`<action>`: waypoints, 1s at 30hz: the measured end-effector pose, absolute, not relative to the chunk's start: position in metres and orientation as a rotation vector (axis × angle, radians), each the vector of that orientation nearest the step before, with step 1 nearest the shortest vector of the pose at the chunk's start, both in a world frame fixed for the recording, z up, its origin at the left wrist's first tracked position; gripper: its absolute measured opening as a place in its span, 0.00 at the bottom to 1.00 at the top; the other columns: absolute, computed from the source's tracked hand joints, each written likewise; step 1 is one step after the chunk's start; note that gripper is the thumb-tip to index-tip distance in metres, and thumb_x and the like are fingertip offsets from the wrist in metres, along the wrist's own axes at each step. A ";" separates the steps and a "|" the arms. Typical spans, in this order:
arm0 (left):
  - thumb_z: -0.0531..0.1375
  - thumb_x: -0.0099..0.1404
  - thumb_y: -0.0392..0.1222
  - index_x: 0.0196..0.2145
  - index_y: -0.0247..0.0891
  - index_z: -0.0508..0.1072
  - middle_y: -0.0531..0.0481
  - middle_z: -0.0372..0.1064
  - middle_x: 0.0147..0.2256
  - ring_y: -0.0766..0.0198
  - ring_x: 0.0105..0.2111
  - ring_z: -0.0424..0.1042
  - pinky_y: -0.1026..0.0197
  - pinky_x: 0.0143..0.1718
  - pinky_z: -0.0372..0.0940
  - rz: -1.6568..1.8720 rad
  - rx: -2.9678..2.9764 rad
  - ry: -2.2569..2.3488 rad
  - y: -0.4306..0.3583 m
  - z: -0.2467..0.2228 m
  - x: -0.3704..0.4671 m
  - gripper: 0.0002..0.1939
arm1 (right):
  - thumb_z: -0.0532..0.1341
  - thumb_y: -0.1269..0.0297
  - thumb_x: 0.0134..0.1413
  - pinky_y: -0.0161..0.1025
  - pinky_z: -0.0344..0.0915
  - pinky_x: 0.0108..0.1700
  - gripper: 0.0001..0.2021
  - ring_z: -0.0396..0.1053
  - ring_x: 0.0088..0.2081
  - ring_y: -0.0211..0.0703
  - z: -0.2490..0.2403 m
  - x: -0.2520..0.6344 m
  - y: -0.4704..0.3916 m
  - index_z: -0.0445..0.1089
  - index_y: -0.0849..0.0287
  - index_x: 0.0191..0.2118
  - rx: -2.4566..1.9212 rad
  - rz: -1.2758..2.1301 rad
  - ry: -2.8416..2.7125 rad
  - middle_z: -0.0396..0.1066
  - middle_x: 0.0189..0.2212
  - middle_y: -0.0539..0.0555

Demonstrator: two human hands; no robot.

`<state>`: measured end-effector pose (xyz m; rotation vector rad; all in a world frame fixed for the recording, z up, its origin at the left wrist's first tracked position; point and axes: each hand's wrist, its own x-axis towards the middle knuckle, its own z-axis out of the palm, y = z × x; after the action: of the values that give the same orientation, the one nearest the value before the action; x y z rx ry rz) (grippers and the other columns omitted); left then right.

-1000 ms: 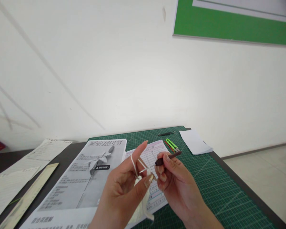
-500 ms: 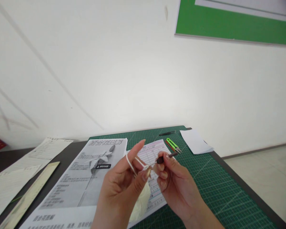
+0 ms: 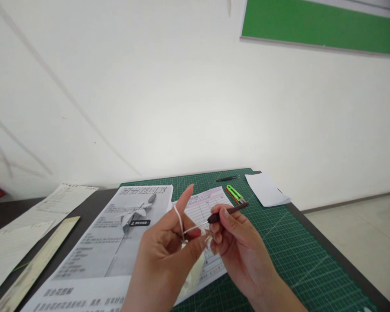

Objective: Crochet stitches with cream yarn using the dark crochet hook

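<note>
White yarn loops over the raised index finger of my left hand, whose thumb and other fingers pinch the yarn work. My right hand grips a crochet hook by its dark brown handle, between thumb and fingers. The hook's thin metal shaft points left, its tip at the yarn beside my left fingers. Below my hands a pale yarn ball rests on a printed form, partly hidden by my left hand.
On the green cutting mat lie a printed flower sheet, the form, green thread snips, black tweezers and white paper. Handwritten sheets and a ruler are at the left.
The hook's tip has moved left to the yarn by my left index finger, and more of its handle shows. The loop of yarn on that finger has narrowed.
</note>
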<state>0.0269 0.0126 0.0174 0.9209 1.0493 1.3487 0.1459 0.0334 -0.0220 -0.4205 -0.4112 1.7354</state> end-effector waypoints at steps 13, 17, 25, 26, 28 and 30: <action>0.70 0.49 0.37 0.52 0.43 0.73 0.55 0.67 0.22 0.64 0.25 0.68 0.62 0.29 0.63 1.218 0.939 1.104 0.008 0.026 0.024 0.30 | 0.66 0.63 0.51 0.27 0.68 0.15 0.08 0.62 0.15 0.30 -0.019 0.150 0.033 0.72 0.62 0.27 -0.440 1.654 -0.590 0.66 0.18 0.46; 0.70 0.49 0.37 0.50 0.44 0.74 0.55 0.67 0.22 0.65 0.24 0.68 0.63 0.26 0.62 1.191 0.977 1.139 0.007 0.025 0.023 0.29 | 0.65 0.64 0.52 0.27 0.65 0.15 0.07 0.59 0.18 0.30 -0.016 0.153 0.034 0.71 0.61 0.27 -0.461 1.535 -0.667 0.65 0.21 0.46; 0.67 0.52 0.36 0.37 0.40 0.79 0.55 0.66 0.21 0.59 0.29 0.71 0.57 0.35 0.65 1.260 1.130 1.227 0.006 0.023 0.023 0.12 | 0.63 0.63 0.54 0.27 0.60 0.17 0.08 0.56 0.19 0.31 -0.013 0.160 0.033 0.71 0.60 0.27 -0.490 1.356 -0.820 0.63 0.22 0.46; 0.66 0.52 0.36 0.32 0.40 0.78 0.55 0.65 0.21 0.58 0.31 0.71 0.54 0.40 0.64 1.263 1.157 1.234 0.007 0.023 0.023 0.06 | 0.63 0.63 0.54 0.28 0.60 0.18 0.07 0.56 0.20 0.31 -0.013 0.161 0.033 0.71 0.59 0.27 -0.489 1.338 -0.837 0.63 0.22 0.47; 0.65 0.53 0.36 0.23 0.40 0.74 0.54 0.65 0.21 0.54 0.37 0.72 0.51 0.49 0.60 1.233 1.238 1.243 0.008 0.023 0.023 0.04 | 0.62 0.63 0.56 0.28 0.60 0.18 0.07 0.57 0.20 0.31 -0.013 0.163 0.033 0.72 0.59 0.28 -0.487 1.298 -0.872 0.63 0.23 0.47; 0.64 0.53 0.37 0.19 0.41 0.70 0.52 0.66 0.22 0.50 0.48 0.68 0.50 0.54 0.55 1.203 1.299 1.277 0.009 0.022 0.022 0.08 | 0.61 0.64 0.57 0.29 0.59 0.19 0.07 0.57 0.21 0.31 -0.015 0.164 0.034 0.72 0.58 0.29 -0.478 1.261 -0.911 0.63 0.23 0.47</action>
<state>0.0223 0.0091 0.0218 1.2994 1.2765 1.2032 0.1642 0.0336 -0.0146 -0.4779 -0.9106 1.2613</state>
